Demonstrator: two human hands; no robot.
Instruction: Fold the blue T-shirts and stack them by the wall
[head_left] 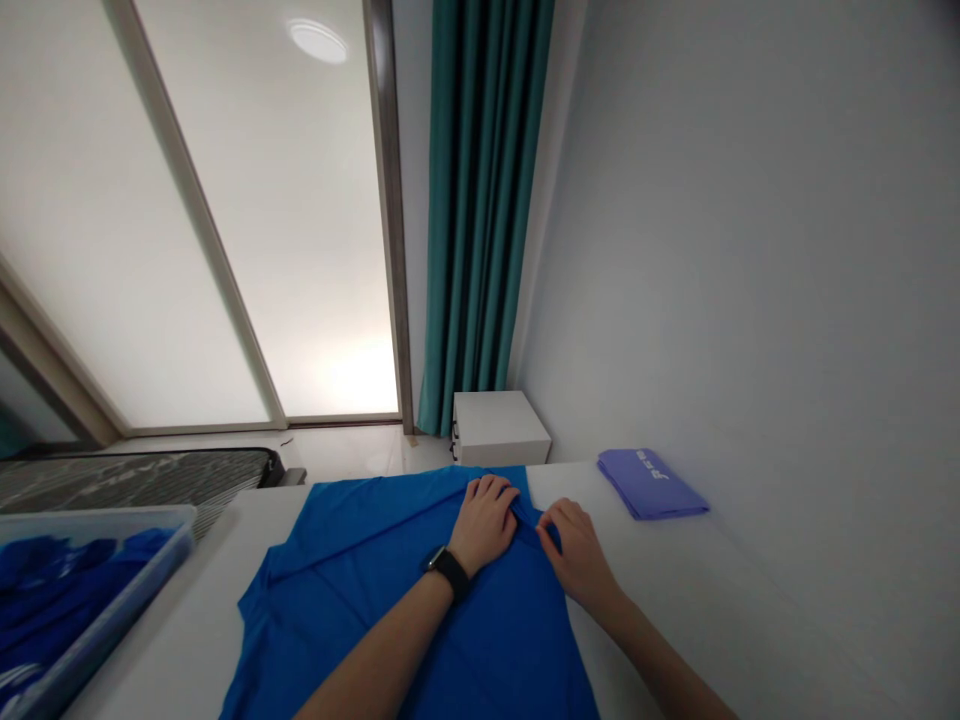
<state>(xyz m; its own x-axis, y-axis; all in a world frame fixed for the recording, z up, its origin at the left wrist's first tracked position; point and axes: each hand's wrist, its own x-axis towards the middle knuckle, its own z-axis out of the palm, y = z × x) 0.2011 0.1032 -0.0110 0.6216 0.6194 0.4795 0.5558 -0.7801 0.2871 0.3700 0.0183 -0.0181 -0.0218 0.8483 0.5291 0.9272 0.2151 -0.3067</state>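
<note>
A blue T-shirt [360,570] lies spread across the white table in front of me, with some creases and a folded ridge near its far edge. My left hand [486,520], with a black watch [446,570] on its wrist, rests palm down on the shirt's upper right part, its fingers slightly bent and apart. Just right of it, my right hand [576,550] pinches the shirt's right edge between thumb and fingers. Between the two hands the cloth is bunched and drawn up a little.
A folded purple cloth or bag [652,485] with white lettering lies at the table's [630,590] right side, by the wall. To the left stands a clear plastic bin [180,540] holding blue clothes [75,600]. Beyond are a white cabinet [499,425] and a green curtain [484,220].
</note>
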